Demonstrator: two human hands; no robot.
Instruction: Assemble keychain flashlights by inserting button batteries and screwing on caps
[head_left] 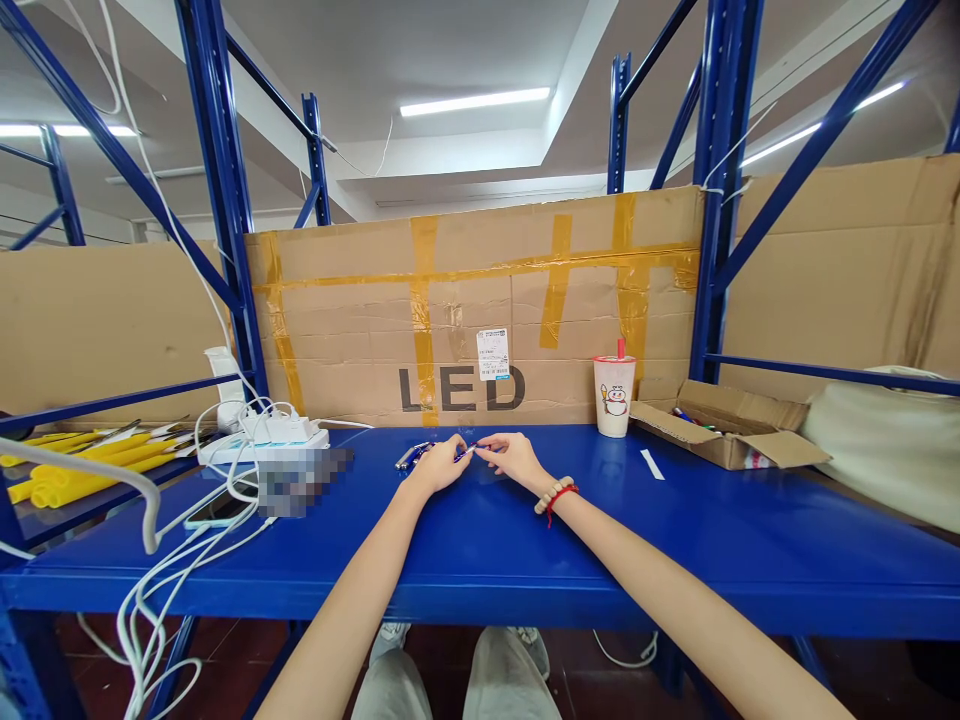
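Note:
Both my hands rest far out on the blue shelf top [525, 540]. My left hand [442, 466] and my right hand [512, 455] pinch the two ends of a small blue pen [466, 453] held between them. A few more pens [411, 456] lie on the shelf just left of my left hand. A beaded bracelet with a red cord [553, 495] circles my right wrist.
A cardboard wall marked LED [465, 300] stands behind. White power strip with chargers [262, 435] and trailing cables sit left, a phone [217, 512] beside them, yellow tubes [82, 465] further left. A drink cup [613, 395] and an open carton [724, 425] stand right.

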